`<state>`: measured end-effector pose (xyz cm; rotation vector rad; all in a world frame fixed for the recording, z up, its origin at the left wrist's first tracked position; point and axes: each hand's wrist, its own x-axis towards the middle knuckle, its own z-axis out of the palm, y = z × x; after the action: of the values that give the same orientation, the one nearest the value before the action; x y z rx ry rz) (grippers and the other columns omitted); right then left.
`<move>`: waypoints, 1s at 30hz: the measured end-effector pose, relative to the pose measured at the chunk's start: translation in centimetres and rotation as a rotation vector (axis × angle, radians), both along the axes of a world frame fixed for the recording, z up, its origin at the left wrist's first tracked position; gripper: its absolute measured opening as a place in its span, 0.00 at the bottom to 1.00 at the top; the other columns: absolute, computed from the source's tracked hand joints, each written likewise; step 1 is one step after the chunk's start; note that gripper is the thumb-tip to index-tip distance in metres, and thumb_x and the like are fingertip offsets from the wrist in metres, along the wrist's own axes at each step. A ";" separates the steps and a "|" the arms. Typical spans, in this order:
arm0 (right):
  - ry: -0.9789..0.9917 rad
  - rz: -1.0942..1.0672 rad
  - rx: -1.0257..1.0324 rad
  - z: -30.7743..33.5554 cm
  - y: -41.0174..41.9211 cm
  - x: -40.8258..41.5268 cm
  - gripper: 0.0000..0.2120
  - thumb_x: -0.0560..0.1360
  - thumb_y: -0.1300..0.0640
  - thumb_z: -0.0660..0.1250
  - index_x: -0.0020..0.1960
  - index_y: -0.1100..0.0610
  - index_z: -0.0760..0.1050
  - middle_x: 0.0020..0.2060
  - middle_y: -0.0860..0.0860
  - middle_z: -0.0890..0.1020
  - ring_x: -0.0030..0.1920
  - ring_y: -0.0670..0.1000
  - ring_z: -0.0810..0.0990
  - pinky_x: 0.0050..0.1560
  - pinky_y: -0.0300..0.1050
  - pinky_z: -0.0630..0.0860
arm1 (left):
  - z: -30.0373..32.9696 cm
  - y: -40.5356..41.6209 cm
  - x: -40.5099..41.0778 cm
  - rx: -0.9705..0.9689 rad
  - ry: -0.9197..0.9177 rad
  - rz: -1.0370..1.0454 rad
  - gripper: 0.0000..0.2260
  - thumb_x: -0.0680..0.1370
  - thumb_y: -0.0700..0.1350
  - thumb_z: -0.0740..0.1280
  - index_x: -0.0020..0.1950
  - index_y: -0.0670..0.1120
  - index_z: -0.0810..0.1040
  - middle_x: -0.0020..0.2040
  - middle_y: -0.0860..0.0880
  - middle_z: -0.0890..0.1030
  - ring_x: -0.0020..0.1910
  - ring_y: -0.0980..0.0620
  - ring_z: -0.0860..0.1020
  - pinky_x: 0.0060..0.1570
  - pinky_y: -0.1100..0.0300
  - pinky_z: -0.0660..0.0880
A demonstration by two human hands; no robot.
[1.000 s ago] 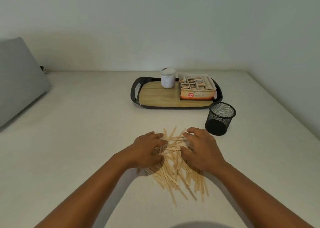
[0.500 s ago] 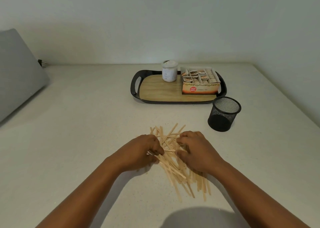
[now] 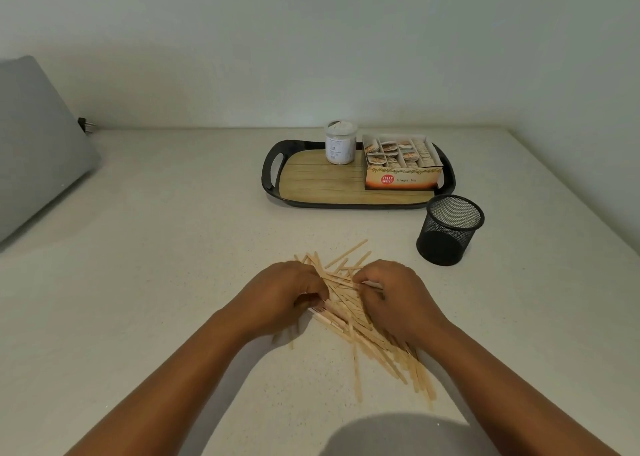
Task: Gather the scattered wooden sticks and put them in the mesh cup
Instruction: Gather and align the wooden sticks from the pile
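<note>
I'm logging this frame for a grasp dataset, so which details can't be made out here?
- Head view: whether the left hand and right hand actually grip wooden sticks; curled fingers hide the contact.
- Stick count: overlapping pile, partly under the hands.
- Mesh cup: the dark interior hides its bottom.
- White jar label: too small.
- Grey object: cut off by the left edge.

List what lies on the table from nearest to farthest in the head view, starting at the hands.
Left hand and right hand on the wooden sticks → black mesh cup → black-rimmed tray → white jar.
</note>
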<state>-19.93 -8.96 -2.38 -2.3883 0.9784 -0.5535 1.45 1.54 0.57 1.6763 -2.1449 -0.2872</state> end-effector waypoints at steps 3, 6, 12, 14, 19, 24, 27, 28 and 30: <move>-0.088 0.121 0.182 1.1 0.8 0.2 0.15 0.78 0.41 0.63 0.53 0.46 0.85 0.46 0.40 0.86 0.46 0.40 0.80 0.46 0.39 0.76 | 0.4 -0.1 0.2 -0.032 0.020 0.031 0.09 0.77 0.38 0.73 0.53 0.50 0.86 0.48 0.54 0.85 0.47 0.56 0.80 0.45 0.56 0.78; 0.001 0.212 0.255 1.5 1.5 0.7 0.18 0.79 0.36 0.61 0.53 0.46 0.83 0.41 0.43 0.84 0.43 0.45 0.81 0.44 0.53 0.81 | 0.7 -0.3 0.0 -0.047 0.082 0.051 0.09 0.78 0.38 0.73 0.53 0.50 0.86 0.48 0.54 0.85 0.46 0.57 0.79 0.46 0.56 0.78; -0.020 0.171 0.230 1.0 1.6 0.8 0.10 0.85 0.54 0.62 0.56 0.51 0.83 0.45 0.47 0.85 0.46 0.49 0.82 0.51 0.56 0.81 | 0.2 -0.3 -0.9 0.006 0.340 0.133 0.08 0.78 0.40 0.73 0.53 0.50 0.87 0.45 0.54 0.85 0.44 0.58 0.82 0.46 0.59 0.80; -0.070 0.150 0.246 0.9 1.7 0.6 0.09 0.84 0.55 0.64 0.54 0.49 0.83 0.45 0.44 0.85 0.47 0.45 0.82 0.50 0.51 0.81 | -0.1 -0.2 -1.2 0.021 0.424 0.171 0.08 0.78 0.40 0.73 0.53 0.50 0.88 0.45 0.56 0.86 0.45 0.59 0.83 0.47 0.62 0.80; -0.301 -0.003 0.399 1.1 1.4 0.4 0.07 0.77 0.54 0.74 0.48 0.41 0.83 0.42 0.39 0.85 0.43 0.41 0.83 0.40 0.33 0.77 | -0.7 -0.2 -2.3 -0.024 0.509 0.284 0.06 0.78 0.40 0.73 0.52 0.49 0.88 0.44 0.56 0.87 0.44 0.59 0.83 0.44 0.67 0.78; -0.495 -0.119 0.520 1.7 1.4 0.5 0.06 0.73 0.56 0.79 0.44 0.48 0.83 0.37 0.47 0.85 0.35 0.43 0.83 0.36 0.34 0.79 | -1.2 -0.3 -3.2 0.045 0.554 0.371 0.04 0.78 0.43 0.73 0.50 0.51 0.86 0.42 0.56 0.85 0.42 0.60 0.82 0.42 0.68 0.77; -0.530 -0.121 0.590 1.9 1.4 0.5 0.05 0.73 0.58 0.79 0.44 0.53 0.83 0.37 0.53 0.85 0.33 0.48 0.80 0.35 0.39 0.80 | -1.1 -0.3 -3.5 0.140 0.544 0.301 0.05 0.79 0.43 0.72 0.53 0.51 0.85 0.41 0.57 0.86 0.41 0.63 0.83 0.44 0.65 0.78; -0.527 -0.113 0.606 2.0 1.4 0.5 0.05 0.73 0.58 0.79 0.45 0.54 0.83 0.37 0.55 0.85 0.33 0.48 0.80 0.35 0.41 0.79 | -1.0 -0.2 -3.7 0.177 0.536 0.266 0.06 0.81 0.43 0.70 0.55 0.51 0.85 0.43 0.56 0.87 0.43 0.63 0.83 0.46 0.65 0.79; -0.484 -0.081 0.578 2.2 1.4 0.6 0.05 0.73 0.58 0.79 0.44 0.53 0.83 0.37 0.54 0.85 0.33 0.46 0.79 0.36 0.39 0.79 | -0.8 -0.2 -4.1 0.256 0.529 0.206 0.08 0.83 0.43 0.66 0.57 0.49 0.84 0.46 0.53 0.88 0.47 0.60 0.85 0.53 0.59 0.81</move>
<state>-19.37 -7.51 -0.13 -1.6105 0.8669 -0.7192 -2.66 1.34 -0.19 1.6967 -1.5849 -0.8654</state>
